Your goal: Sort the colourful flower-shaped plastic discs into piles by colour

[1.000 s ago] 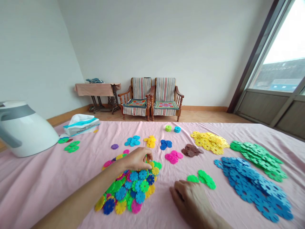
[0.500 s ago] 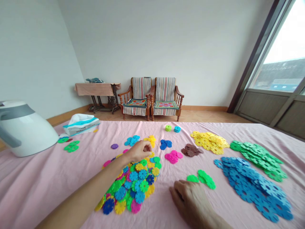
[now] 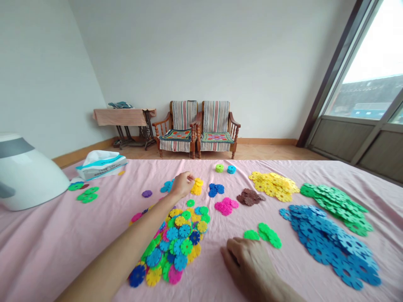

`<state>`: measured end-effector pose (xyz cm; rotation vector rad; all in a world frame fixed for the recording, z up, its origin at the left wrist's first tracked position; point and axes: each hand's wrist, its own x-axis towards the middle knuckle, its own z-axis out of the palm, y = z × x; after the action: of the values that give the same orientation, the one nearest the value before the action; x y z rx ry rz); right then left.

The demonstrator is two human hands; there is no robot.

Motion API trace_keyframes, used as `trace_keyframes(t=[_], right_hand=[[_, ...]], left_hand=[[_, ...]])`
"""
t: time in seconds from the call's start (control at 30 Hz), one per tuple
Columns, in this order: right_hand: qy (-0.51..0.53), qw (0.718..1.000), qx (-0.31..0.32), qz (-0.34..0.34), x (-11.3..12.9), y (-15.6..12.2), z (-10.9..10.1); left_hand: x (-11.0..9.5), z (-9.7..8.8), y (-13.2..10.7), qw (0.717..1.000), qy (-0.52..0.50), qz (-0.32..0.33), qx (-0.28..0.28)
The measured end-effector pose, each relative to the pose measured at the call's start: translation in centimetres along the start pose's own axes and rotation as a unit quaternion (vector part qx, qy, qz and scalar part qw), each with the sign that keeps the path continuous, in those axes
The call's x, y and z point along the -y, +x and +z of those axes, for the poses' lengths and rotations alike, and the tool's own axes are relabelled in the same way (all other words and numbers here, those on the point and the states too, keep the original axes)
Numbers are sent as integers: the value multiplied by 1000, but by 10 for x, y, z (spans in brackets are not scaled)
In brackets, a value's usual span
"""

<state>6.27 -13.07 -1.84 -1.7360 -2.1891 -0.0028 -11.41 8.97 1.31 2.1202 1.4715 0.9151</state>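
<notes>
My left hand point(image 3: 183, 184) is pinched closed beside a small pile of yellow flower-shaped plastic discs point(image 3: 197, 187); whatever its fingertips hold, if anything, is hidden. Light blue discs point(image 3: 166, 186) lie just left of it, partly covered. Below the forearm spreads a mixed heap of coloured discs point(image 3: 179, 233), with one green disc point(image 3: 190, 203) at its far edge. My right hand point(image 3: 248, 262) rests on the cloth with fingers curled, their inner side out of sight. Close beyond it are bright green discs point(image 3: 269, 235).
Dark blue point(image 3: 216, 189), pink point(image 3: 226, 206) and brown discs point(image 3: 249, 196) lie in small piles. Larger yellow point(image 3: 273, 186), green point(image 3: 336, 205) and blue piles point(image 3: 330, 243) stand right. A white jug point(image 3: 31, 176) and tissue pack point(image 3: 101, 165) occupy the left.
My left hand has moved from the far edge of the mixed heap, away from me, to the small yellow pile. The right hand stays in place. The view has shifted slightly.
</notes>
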Motion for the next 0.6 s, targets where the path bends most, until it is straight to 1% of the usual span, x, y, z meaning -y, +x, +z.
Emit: trace_keyframes(t=[0.13, 0.23, 0.3, 0.33, 0.4, 0.5, 0.6], right_hand=[[-1, 1000, 3, 0, 0, 0, 0], [-5, 1000, 6, 2, 0, 1, -1], [-5, 1000, 4, 4, 0, 0, 0], [-5, 1000, 2, 5, 0, 0, 0], [-5, 1000, -4, 4, 0, -1, 0], [-3, 1000, -11, -2, 0, -1, 1], [-4, 1000, -14, -6, 0, -2, 2]], left_hand=[[-7, -10, -25, 991, -13, 57, 116], [-12, -14, -40, 972, -18, 114, 203], [-15, -13, -46, 956, -7, 168, 240], [-16, -13, -49, 949, 7, 192, 250], [-19, -11, -53, 942, 41, 222, 250], [-23, -8, -58, 940, 77, 242, 230], [-26, -7, -62, 939, 71, 256, 218]])
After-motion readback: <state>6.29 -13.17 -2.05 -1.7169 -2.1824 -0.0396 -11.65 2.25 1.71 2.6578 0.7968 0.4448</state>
